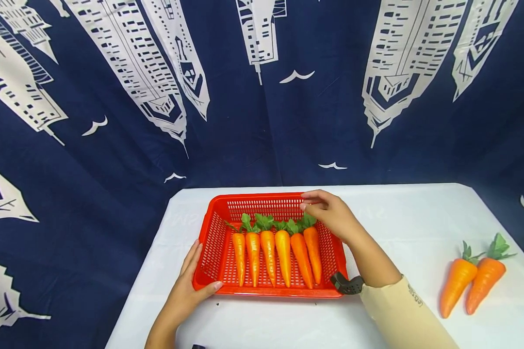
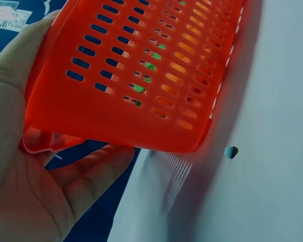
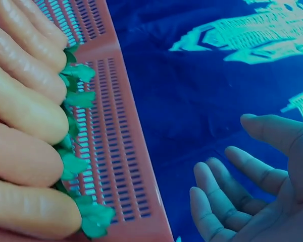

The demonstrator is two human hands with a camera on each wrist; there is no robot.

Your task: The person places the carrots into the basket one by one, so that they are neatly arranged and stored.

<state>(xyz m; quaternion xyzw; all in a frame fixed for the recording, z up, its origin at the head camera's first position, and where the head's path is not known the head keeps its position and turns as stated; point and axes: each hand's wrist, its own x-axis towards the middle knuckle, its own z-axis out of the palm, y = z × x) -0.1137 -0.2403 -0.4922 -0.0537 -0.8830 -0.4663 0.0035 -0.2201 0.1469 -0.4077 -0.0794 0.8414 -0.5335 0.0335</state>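
Note:
A red plastic basket (image 1: 266, 292) with slotted walls sits on the white table. Inside it, several orange carrots with green leafy tops lie side by side, among them a yellower carrot (image 1: 283, 257). My left hand (image 1: 181, 288) holds the basket's near left corner, thumb on the front rim and fingers along the left side. Over the back right part of the basket hovers my right hand (image 1: 334, 215), its fingers loosely bent and nothing between them. In the right wrist view, this hand (image 3: 247, 196) appears apart from the carrots' leaves (image 3: 96, 217).
Two more carrots lie together at the table's right side, a left one (image 1: 457, 286) and a right one (image 1: 485, 285). Behind the table (image 1: 401, 218) hangs a dark blue cloth (image 1: 244, 145) printed with white buildings and birds. A black strap (image 1: 347, 283) is on my right wrist.

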